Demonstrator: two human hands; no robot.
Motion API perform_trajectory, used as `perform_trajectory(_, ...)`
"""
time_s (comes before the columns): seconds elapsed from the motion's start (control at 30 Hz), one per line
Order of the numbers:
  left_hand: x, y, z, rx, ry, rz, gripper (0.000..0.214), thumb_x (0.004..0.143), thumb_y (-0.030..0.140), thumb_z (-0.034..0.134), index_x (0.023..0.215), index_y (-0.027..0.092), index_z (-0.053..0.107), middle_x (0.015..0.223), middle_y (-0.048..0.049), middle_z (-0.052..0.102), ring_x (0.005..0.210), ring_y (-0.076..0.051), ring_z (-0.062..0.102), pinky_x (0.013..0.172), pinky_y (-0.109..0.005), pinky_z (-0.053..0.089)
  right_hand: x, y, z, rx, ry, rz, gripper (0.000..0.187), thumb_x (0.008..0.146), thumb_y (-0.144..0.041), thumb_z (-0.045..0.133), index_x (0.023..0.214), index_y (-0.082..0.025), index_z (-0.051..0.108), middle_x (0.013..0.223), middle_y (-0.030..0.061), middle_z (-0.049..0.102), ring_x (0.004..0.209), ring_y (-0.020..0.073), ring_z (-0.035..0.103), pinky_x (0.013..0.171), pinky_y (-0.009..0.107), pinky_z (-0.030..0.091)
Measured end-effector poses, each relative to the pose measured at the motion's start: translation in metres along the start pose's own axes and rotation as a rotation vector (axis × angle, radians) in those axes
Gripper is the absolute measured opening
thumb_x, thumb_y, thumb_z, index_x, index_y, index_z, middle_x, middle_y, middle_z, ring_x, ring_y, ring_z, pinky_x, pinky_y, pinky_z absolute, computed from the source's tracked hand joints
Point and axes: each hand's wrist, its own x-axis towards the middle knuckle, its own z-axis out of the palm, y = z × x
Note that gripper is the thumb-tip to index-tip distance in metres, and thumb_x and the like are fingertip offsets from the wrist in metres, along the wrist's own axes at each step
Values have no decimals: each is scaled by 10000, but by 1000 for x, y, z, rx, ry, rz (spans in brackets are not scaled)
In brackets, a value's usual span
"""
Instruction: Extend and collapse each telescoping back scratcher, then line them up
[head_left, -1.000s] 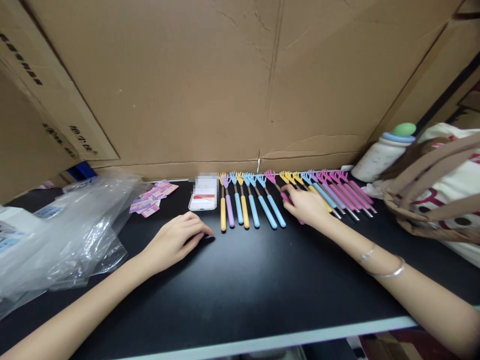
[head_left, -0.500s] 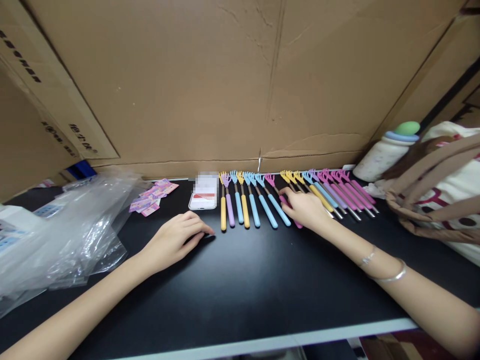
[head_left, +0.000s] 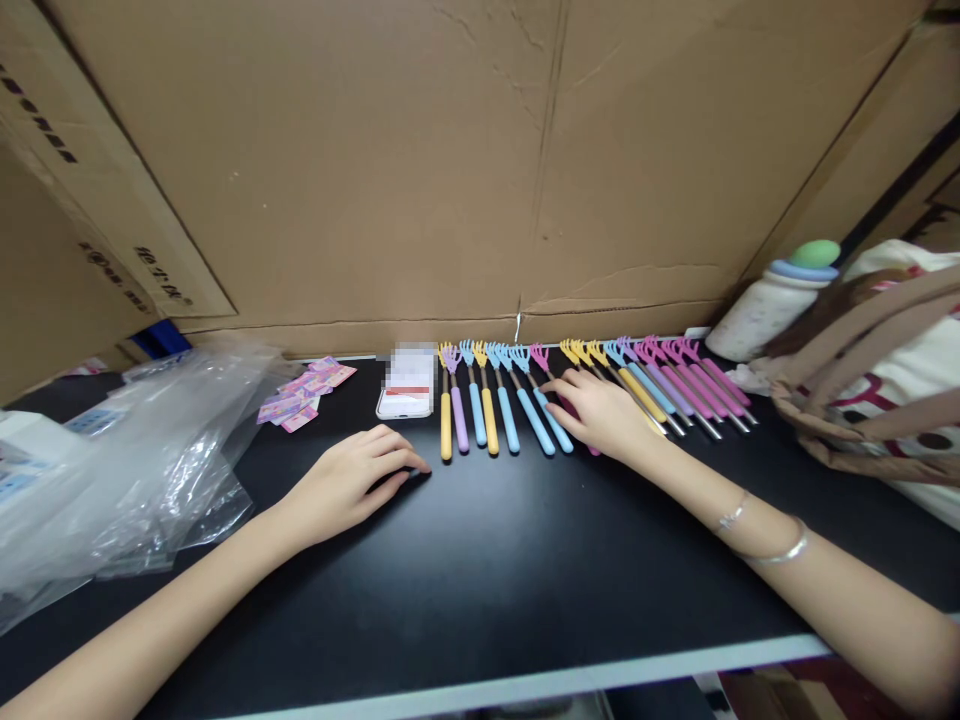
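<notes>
Right hand (head_left: 600, 415) bent over a row of back scratchers (head_left: 490, 422) laid on the black table (head_left: 480, 590). Fingertips at a blue back scratcher (head_left: 562, 438); a pink back scratcher (head_left: 539, 356) runs partly under the hand. Cannot tell whether that grip is closed on either. Left hand (head_left: 356, 475) palm down on the table, grip loosely parted between thumb and fingers, near the phone (head_left: 405, 403). Pink-purple cards (head_left: 304, 395) lie left of the phone.

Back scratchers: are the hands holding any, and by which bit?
The left hand holds none. The right hand partly covers a pink back scratcher's handle, fingertips over a blue handle; a grip can't be told.
</notes>
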Motion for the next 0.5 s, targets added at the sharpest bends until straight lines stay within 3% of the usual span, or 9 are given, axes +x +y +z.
perform_trajectory(0.23, 0, 2, 1, 3, 22, 6, 289, 942, 231, 343, 1041, 234, 614, 1005, -34, 618, 960, -161, 548, 828, -273, 450, 2, -3, 8, 31, 51, 15, 302, 919, -309, 381, 1075, -183, 607, 986, 86, 619, 881, 198, 565, 686, 292, 422)
perform_trajectory(0.5, 0, -2, 2, -31, 6, 16, 272, 929, 210, 364, 1062, 243, 599, 1026, -36, 596, 973, -158, 547, 840, -271, 453, 4, -3, 11, 125, 51, 17, 287, 924, -315, 373, 1032, -176, 600, 972, 87, 620, 924, 216, 557, 762, 329, 447)
